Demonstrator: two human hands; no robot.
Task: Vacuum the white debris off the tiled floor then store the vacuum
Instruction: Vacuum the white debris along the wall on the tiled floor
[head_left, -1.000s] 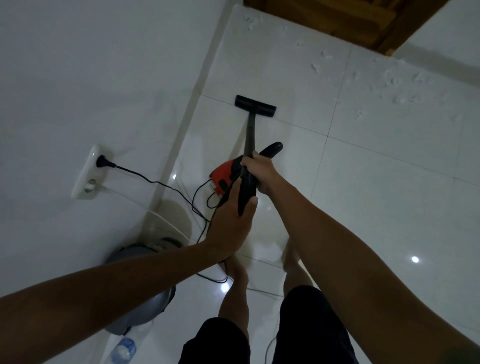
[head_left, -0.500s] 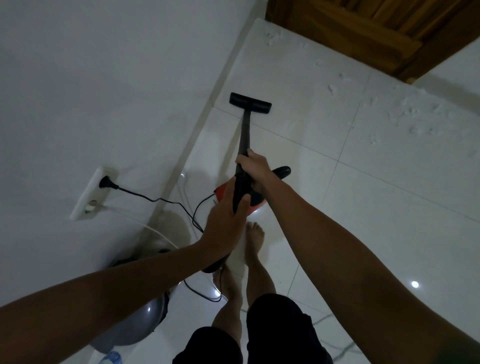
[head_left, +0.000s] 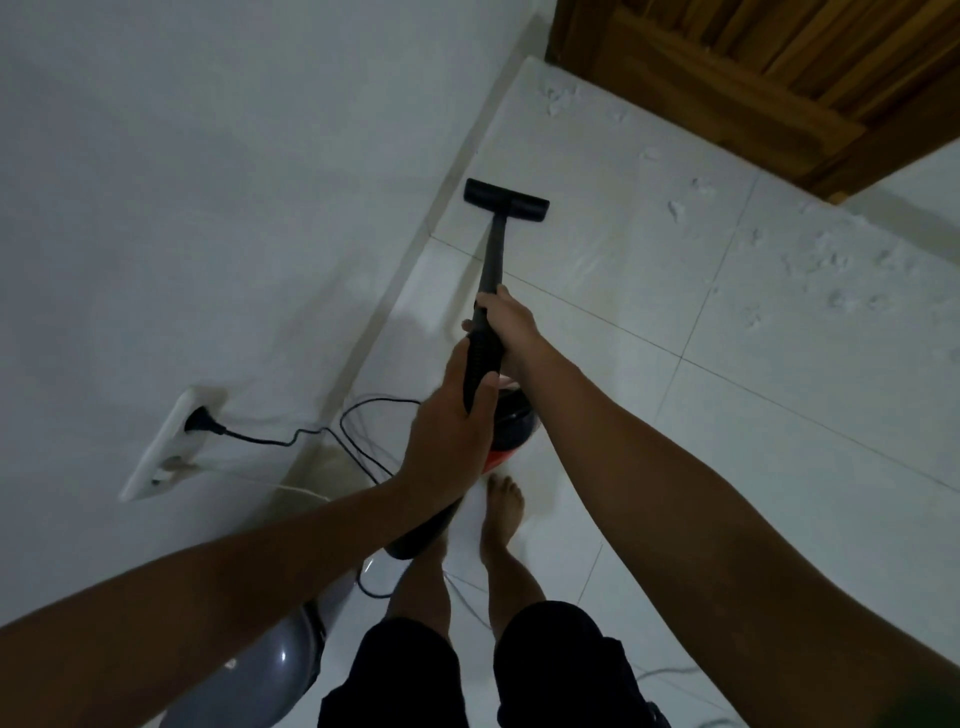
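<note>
Black plastic forms the wand of the vacuum, which is held out over the tiled floor with its nozzle set flat on a tile close to the wall. The wand is gripped by both hands: the right hand is curled round it higher up, towards the nozzle, and the left hand is wrapped round the ribbed grip just below, thumb laid along it. The vacuum's red and black body is seen beneath the hands, partly hidden by them, just ahead of a bare foot. White debris is scattered on the tiles to the right of the nozzle and along the foot of a wooden door; none is touched by the nozzle. A black cord is run from a plug in a wall socket towards the body, in loose loops on the floor. A grey rounded object is seen under the left forearm, beside the wall.
</note>
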